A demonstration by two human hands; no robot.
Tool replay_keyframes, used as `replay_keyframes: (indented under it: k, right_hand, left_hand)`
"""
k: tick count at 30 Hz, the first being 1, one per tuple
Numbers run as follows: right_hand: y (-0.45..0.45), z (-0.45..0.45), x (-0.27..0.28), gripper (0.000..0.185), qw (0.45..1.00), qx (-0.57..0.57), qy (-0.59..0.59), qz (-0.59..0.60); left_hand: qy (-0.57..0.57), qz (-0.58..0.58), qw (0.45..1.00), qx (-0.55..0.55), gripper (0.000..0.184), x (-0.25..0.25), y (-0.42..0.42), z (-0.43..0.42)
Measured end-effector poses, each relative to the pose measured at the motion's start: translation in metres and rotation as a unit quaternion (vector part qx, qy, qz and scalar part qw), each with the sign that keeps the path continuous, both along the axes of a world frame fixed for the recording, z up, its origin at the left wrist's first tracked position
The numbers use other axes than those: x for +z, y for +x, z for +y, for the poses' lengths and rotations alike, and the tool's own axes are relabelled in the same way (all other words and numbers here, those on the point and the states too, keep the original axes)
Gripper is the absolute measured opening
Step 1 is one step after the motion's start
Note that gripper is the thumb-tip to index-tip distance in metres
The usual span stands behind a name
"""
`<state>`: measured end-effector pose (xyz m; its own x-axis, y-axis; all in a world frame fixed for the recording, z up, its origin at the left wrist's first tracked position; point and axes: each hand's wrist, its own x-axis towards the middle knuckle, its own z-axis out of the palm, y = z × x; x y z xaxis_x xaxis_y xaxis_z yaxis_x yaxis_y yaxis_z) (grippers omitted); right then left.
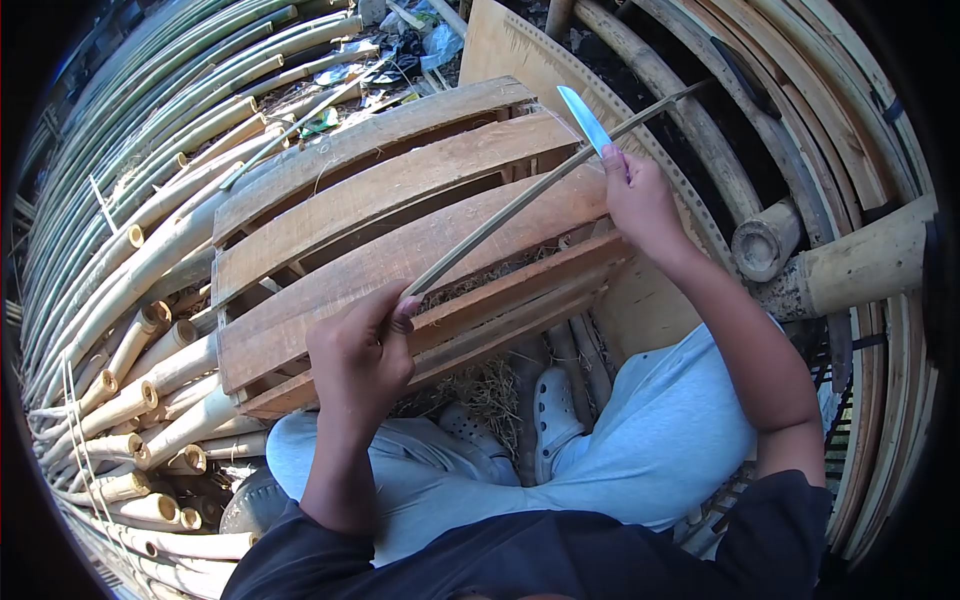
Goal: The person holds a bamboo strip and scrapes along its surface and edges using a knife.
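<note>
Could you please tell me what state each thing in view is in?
Left hand, closed on the thin strip.
Right hand, closed on the knife.
Knife, blade bare, handle hidden.
Thin strip, slanting across above the slatted crate.
Slatted crate, gaps between its slats.
Bamboo poles, piled up, cut ends showing.
Clogs, worn on the feet.

We note one long, slender, tan bamboo-like strip (pixel 500 219), slanting from left hand (pixel 360 340) past right hand (pixel 645 195); shiny, bluish, seemingly metal knife (pixel 583 116) in right hand, crossing strip.
</note>
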<state>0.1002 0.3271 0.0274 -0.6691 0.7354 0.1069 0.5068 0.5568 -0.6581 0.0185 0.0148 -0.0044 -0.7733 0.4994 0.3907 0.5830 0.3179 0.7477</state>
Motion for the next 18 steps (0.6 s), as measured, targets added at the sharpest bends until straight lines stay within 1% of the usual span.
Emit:
replay_keyframes:
  k: [1, 3, 4, 5, 6, 7, 8, 10, 11, 12, 13, 14, 15, 17, 18]
  right_hand:
    - [-0.003, -0.007, -0.006, 0.053, 1.0, 0.001, 0.001, -0.002]
    - [-0.006, -0.016, -0.018, 0.053, 0.997, 0.011, 0.068, 0.043]
    - [-0.005, -0.013, -0.011, 0.053, 0.998, 0.018, 0.061, 0.015]
    - [-0.003, -0.002, -0.011, 0.053, 0.998, 0.017, 0.064, 0.015]
    - [0.0, 0.014, -0.012, 0.053, 0.998, 0.041, 0.042, 0.007]
    - [-0.001, 0.013, -0.004, 0.053, 0.998, 0.066, 0.018, -0.003]
    - [-0.003, 0.007, 0.0, 0.053, 0.998, 0.066, 0.019, -0.003]
    - [-0.006, -0.012, 0.009, 0.054, 0.99, -0.057, -0.126, 0.024]
    - [-0.004, -0.015, 0.001, 0.054, 0.99, -0.056, -0.126, 0.022]
    - [-0.003, -0.015, -0.012, 0.054, 0.998, 0.039, -0.031, 0.031]
    - [-0.003, -0.014, -0.023, 0.055, 0.988, 0.134, 0.065, 0.041]
    - [-0.003, -0.008, -0.028, 0.055, 0.979, 0.159, 0.1, 0.073]
    - [-0.002, 0.005, -0.027, 0.055, 0.98, 0.157, 0.1, 0.074]
    - [-0.003, 0.018, -0.012, 0.053, 0.998, 0.045, 0.03, 0.043]
    - [-0.002, 0.015, -0.004, 0.051, 0.999, 0.028, 0.009, 0.023]
  left_hand:
    - [-0.003, -0.013, 1.0, 0.001, 0.013, 0.002, 0.001, 0.0]
    - [-0.005, -0.027, 1.0, -0.001, 0.012, 0.003, 0.001, -0.001]
    - [0.007, -0.033, 0.999, 0.0, 0.012, 0.001, -0.002, -0.002]
    - [0.019, -0.039, 0.999, 0.0, 0.012, 0.001, -0.004, -0.003]
    - [0.022, -0.038, 0.999, -0.002, 0.012, 0.002, -0.004, -0.003]
    - [0.008, -0.042, 0.999, 0.001, 0.013, 0.003, -0.004, -0.004]
    - [-0.006, -0.045, 0.999, 0.005, 0.013, 0.003, -0.003, -0.005]
    - [0.012, -0.048, 0.999, 0.007, 0.014, 0.001, -0.003, -0.002]
    - [0.03, -0.049, 0.998, 0.009, 0.015, 0.0, -0.003, -0.001]
    - [0.03, -0.05, 0.998, 0.009, 0.015, 0.0, -0.003, -0.002]
    - [0.027, -0.051, 0.998, 0.005, 0.015, 0.0, -0.004, -0.002]
    - [0.022, -0.052, 0.998, 0.0, 0.015, 0.0, -0.004, -0.003]
    - [0.022, -0.051, 0.998, -0.002, 0.015, 0.0, -0.005, -0.002]
    - [0.028, -0.047, 0.999, 0.0, 0.014, 0.0, -0.004, -0.002]
    - [0.027, -0.048, 0.998, -0.001, 0.014, 0.0, -0.003, -0.003]
